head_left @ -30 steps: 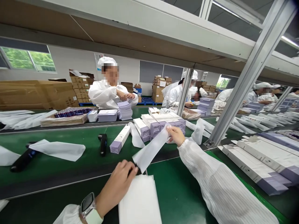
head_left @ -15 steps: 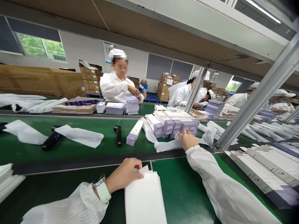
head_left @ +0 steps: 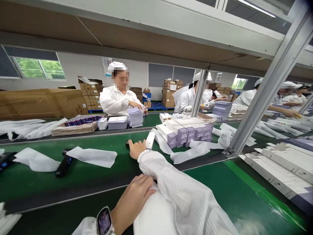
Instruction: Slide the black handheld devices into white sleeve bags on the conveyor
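My left hand (head_left: 135,197) lies at the top left corner of a stack of white sheets (head_left: 150,215), its fingers bent and pressed together on the paper. My right arm crosses over the stack, hiding much of it. Out on the green belt, my right hand (head_left: 137,149) closes over a small black handheld device (head_left: 127,143); only its end shows past the fingers. Right beside that hand is a white and lilac box (head_left: 150,140), partly covered. Strips of white wrapping (head_left: 192,153) lie near the piled white and lilac boxes (head_left: 183,132).
Another black device (head_left: 64,164) lies left, under a white strip (head_left: 94,156). A slanted metal post (head_left: 266,81) stands at right, near flat open cartons (head_left: 281,173). An overhead shelf (head_left: 156,39) spans the view. Across the belt, a co-worker (head_left: 117,98) handles lilac cards.
My right hand has moved left from the white strip by the boxes to the black device and grasped it. My left hand stays at the stack, now turned more palm-down. The view has shifted slightly.
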Motion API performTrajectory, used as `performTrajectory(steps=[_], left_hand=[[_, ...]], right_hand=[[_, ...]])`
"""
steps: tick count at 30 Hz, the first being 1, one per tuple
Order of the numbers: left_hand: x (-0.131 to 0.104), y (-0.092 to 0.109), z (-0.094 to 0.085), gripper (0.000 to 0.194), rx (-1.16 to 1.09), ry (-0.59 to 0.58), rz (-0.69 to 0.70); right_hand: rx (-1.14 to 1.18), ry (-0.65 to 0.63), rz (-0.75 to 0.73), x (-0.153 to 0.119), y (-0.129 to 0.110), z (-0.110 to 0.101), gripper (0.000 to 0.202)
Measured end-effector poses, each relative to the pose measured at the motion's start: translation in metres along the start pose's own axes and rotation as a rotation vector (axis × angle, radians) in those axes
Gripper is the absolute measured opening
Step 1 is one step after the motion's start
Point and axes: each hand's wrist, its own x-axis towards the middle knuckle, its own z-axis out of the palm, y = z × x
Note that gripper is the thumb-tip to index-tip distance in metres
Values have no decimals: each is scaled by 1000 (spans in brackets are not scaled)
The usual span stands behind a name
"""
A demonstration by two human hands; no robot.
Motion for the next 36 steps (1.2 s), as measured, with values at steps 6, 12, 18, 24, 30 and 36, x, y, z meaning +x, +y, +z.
performTrajectory(steps=[6,12,18,24,30,36], left_hand=[[2,-9,3,20,178,65,35],[3,-13,3,25,109,15,37],[2,-9,-3,36,77,34,5],[1,-9,-4,34,72,158,-8],[4,2,-14,37,-42,219,-149],[5,16,-27,32,-155,370,-207]], right_hand=[[795,-23,5,-25,52,-34,59],[1699,-91,-50,-84,76,-74,84],[1648,-182,-56,-116,74,-83,96],[1611,-174,-24,-116,67,-71,91],[1555,-258,11,-117,60,-60,53],[1376,-776,-289,-122,62,-57,50]])
